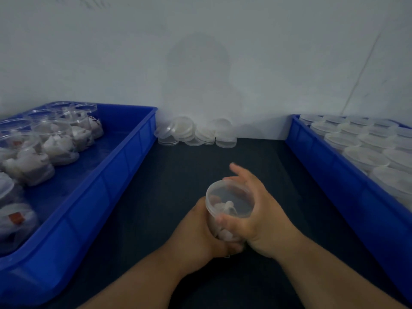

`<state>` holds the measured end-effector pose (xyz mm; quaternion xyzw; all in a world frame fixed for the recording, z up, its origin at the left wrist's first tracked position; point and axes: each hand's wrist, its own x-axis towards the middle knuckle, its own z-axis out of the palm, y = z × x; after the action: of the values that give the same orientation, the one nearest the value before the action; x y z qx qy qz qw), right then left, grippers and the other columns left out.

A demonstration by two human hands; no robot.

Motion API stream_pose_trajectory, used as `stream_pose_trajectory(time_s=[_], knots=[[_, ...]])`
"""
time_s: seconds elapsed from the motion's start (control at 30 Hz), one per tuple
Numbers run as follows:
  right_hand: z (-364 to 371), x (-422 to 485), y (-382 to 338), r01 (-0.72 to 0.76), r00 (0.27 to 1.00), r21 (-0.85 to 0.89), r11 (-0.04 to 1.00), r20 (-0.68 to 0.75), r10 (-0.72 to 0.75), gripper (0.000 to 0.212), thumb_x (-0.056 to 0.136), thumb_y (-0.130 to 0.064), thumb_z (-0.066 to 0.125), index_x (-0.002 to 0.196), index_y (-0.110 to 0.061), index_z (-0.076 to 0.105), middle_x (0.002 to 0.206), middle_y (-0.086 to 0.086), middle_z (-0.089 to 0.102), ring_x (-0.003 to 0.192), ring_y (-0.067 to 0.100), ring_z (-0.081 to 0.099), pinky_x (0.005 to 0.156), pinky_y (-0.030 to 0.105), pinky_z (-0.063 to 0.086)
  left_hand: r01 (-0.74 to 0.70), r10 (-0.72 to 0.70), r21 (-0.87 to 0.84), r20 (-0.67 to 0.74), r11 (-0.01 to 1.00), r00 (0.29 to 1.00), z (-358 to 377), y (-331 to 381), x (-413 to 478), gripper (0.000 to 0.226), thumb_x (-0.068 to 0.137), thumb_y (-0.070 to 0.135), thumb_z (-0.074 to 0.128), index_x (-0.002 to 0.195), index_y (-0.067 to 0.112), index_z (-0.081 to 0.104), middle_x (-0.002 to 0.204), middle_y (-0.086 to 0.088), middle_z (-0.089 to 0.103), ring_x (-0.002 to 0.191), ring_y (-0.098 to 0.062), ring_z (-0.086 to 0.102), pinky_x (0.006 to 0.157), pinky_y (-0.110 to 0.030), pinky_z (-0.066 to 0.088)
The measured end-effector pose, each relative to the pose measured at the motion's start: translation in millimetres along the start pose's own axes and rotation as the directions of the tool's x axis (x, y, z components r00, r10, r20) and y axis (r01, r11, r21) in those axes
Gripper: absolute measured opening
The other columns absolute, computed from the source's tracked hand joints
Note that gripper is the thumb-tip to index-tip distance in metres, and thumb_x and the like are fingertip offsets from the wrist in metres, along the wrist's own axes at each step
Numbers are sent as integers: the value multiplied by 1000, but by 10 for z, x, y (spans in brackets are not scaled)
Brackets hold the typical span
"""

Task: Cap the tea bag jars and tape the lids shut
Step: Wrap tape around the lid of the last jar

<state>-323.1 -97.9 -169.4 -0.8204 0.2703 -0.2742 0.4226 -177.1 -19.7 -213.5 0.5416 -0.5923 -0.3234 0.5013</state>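
I hold the jar (224,230) low over the dark counter (178,175), near the middle, between the two blue trays. My left hand (200,233) is wrapped round its body from the left and beneath. My right hand (263,210) is curled round the clear lid (229,197), thumb on the near rim and fingers round the far side, one fingertip lifted off. The picture is soft there, so I cannot tell whether the lid is fully seated.

To do this well, I judge I should steady the body with the left hand and let only the right turn or press. The lid should sit level, and no tea bag corner should be caught under the rim. The plastic looks thin, so a firm squeeze could well bow the wall and pop the lid askew.

Open jars (55,134) wait in the left tray (124,157). Spare lids (196,132) lean against the far wall. Lidded tubs (365,143) fill the right tray (312,152). I see no tape in view, so sealing will mean finding it first.
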Motion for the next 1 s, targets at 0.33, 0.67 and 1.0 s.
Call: stream_pose_trajectory(time_s=[0.33, 0.67, 1.0], knots=[[-420, -428, 350, 8, 947, -754, 657, 217, 237, 57, 72, -79, 49, 114, -41, 59, 108, -23, 53, 102, -2, 50, 98, 20, 39, 135, -92, 173, -237, 976, 967, 17, -128, -55, 134, 40, 57, 93, 135, 78, 2, 136, 39, 40, 125, 17, 44, 104, -18, 37], [-431, -509, 147, -135, 991, -759, 637, -118, 69, 22, 91, -48, 58, 74, -35, 55, 78, -15, 52, 68, 1, 52, 59, 16, 39, 115, -68, 152, -284, 982, 956, -10, -92, -81, 130, 47, 51, 96, 129, 83, 0, 133, 43, 42, 123, 23, 41, 105, -16, 35], [-546, -754, -328, 23, 930, -616, 787, -276, -243, 12, 82, -46, 56, 83, -35, 53, 80, -20, 50, 84, 1, 54, 50, 16, 38, 156, -92, 170, -337, 973, 937, 28, 127, -121, 140, 55, 46, 95, 123, 82, -22, 156, 33, 11, 136, 19, 23, 115, -22, 17]])
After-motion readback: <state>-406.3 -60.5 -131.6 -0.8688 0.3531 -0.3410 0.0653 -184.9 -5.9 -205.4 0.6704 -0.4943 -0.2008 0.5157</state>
